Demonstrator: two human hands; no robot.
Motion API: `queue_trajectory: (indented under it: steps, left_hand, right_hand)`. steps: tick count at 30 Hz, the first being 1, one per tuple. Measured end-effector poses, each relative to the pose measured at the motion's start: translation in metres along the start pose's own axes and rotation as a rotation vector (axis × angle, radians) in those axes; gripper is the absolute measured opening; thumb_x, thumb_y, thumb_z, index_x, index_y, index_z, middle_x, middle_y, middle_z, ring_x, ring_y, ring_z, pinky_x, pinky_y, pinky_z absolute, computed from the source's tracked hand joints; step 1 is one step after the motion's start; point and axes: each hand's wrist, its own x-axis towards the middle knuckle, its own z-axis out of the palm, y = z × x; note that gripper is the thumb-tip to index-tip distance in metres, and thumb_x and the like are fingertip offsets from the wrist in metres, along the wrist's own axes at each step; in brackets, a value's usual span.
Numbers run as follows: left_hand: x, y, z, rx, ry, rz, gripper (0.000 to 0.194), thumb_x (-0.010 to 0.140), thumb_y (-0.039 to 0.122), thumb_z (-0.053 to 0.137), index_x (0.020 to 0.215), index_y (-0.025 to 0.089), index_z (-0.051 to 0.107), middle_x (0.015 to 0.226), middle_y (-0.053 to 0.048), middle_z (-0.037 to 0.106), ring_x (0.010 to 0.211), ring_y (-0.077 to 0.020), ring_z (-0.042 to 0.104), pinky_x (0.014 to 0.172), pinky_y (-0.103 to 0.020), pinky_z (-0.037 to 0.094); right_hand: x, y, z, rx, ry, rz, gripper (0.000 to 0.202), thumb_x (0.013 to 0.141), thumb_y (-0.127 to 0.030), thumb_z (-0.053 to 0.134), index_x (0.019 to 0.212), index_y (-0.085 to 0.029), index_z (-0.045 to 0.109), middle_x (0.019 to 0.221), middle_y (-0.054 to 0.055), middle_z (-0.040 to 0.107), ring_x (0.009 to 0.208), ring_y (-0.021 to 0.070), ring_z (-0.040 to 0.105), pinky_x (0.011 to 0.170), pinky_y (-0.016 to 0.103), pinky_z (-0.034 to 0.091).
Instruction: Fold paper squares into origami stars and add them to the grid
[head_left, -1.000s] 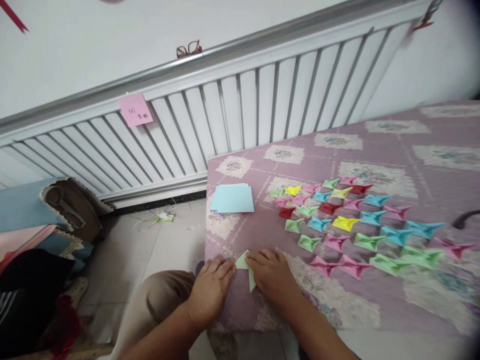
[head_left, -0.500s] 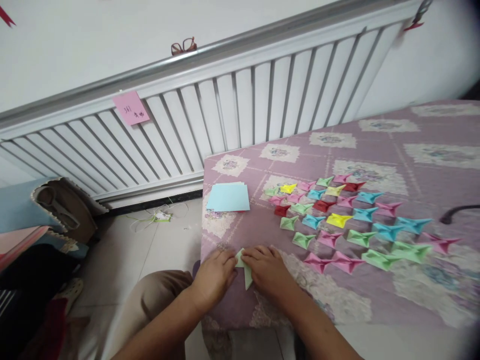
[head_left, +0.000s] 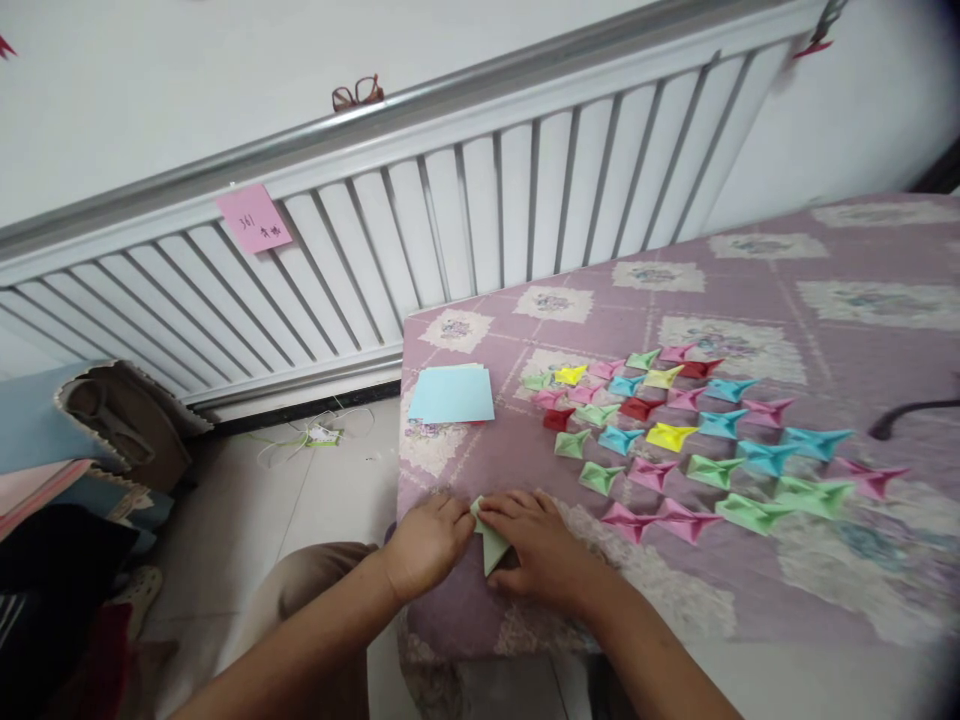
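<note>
A light green folded paper (head_left: 491, 548) lies on the tablecloth near the table's front left edge, a pointed flap aimed towards me. My left hand (head_left: 429, 545) has its curled fingertips pinched at the paper's left edge. From the right, my right hand (head_left: 538, 550) holds the paper down, fingers bent over its top and thumb tucked by its lower side. Part of the paper is hidden beneath my right hand. Beyond my hands sits a stack of light blue paper sheets (head_left: 451, 394).
Rows of small folded paper pieces (head_left: 671, 436) in pink, green, blue, yellow and red spread to the right. A dark cable end (head_left: 883, 425) rests at the far right. A white radiator (head_left: 480, 215) runs behind the table, with glasses (head_left: 358, 93) on the ledge above.
My right thumb has come out beside the paper's lower flap, and the flap now looks wider. Both hands stay on the paper. The view has shifted slightly.
</note>
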Motion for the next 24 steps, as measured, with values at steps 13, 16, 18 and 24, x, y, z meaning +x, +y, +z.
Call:
queue_trajectory:
  steps: [13,16,18,24]
  left_hand:
    - [-0.004,-0.004,0.001,-0.149,0.096,0.010,0.021,0.087,0.028,0.057,0.105,0.019,0.059,0.105,-0.005,0.061,0.093,-0.0227,0.054,0.084,-0.035,0.047]
    - [-0.006,-0.004,0.005,-0.171,0.145,-0.022,0.025,0.085,0.027,0.059,0.109,0.019,0.057,0.109,-0.005,0.061,0.096,-0.0227,0.053,0.085,-0.035,0.047]
    - [-0.005,-0.004,0.009,-0.145,0.175,-0.031,0.021,0.087,0.023,0.056,0.107,0.018,0.059,0.107,-0.005,0.062,0.094,-0.0220,0.054,0.083,-0.035,0.047]
    - [-0.003,-0.006,0.017,-0.049,0.273,0.002,0.015,0.091,0.022,0.049,0.099,0.018,0.062,0.097,-0.005,0.065,0.084,-0.0209,0.056,0.076,-0.035,0.047]
  right_hand:
    - [0.011,-0.005,0.012,-0.134,0.131,0.008,0.038,0.077,-0.010,0.051,0.110,-0.025,0.061,0.118,0.004,0.062,0.109,0.0228,0.046,0.092,0.039,0.025]
    - [0.012,-0.007,0.012,-0.166,0.136,0.008,0.034,0.079,-0.011,0.051,0.108,-0.024,0.060,0.116,0.004,0.062,0.108,0.0222,0.047,0.092,0.039,0.025]
    - [0.011,-0.008,0.012,-0.181,0.134,0.007,0.034,0.079,-0.012,0.052,0.109,-0.024,0.060,0.116,0.005,0.061,0.108,0.0222,0.047,0.092,0.039,0.025]
    - [0.012,-0.009,0.012,-0.186,0.139,0.009,0.033,0.077,-0.013,0.055,0.109,-0.023,0.060,0.114,0.004,0.061,0.107,0.0224,0.047,0.092,0.038,0.025]
